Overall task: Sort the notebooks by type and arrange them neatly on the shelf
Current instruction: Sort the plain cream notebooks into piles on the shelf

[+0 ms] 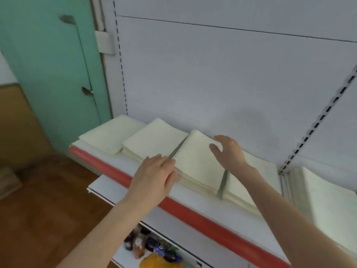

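Several stacks of cream notebooks lie in a row on a white shelf [123, 161] with a red front strip. The leftmost stack [108, 136] and a second stack [154, 140] sit side by side. My left hand [154, 175] rests with straight fingers on the front left corner of the third stack [197, 163]. My right hand [229, 149] hovers open above that stack's far right side, fingers spread. A fourth stack [249, 182] lies partly behind my right forearm. Another stack [328, 202] fills the neighbouring shelf bay on the right.
The grey back panel [212, 84] rises behind the stacks, with slotted uprights at left and right. A lower shelf [154, 248] holds dark small items and something yellow. A green door [48, 64] and wooden floor lie to the left.
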The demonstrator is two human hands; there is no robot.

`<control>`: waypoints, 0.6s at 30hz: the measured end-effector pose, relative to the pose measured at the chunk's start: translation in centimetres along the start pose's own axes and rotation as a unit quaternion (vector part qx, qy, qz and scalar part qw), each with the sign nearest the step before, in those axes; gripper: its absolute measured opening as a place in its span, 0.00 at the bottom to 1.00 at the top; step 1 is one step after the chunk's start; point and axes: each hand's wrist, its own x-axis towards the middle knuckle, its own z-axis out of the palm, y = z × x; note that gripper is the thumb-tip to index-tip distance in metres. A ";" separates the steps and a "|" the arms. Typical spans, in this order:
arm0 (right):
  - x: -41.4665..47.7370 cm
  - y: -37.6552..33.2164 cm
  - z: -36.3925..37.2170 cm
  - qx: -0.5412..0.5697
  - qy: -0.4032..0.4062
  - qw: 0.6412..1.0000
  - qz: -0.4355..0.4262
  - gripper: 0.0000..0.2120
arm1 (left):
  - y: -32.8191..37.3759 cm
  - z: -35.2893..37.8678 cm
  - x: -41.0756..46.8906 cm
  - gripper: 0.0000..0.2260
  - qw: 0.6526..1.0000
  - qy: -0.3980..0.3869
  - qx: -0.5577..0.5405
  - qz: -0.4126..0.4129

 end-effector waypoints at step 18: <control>7.0 -24.5 17.0 -0.003 -0.113 0.986 -0.125 0.24 | -25.4 -5.5 -6.7 0.11 0.992 0.005 0.029 -0.120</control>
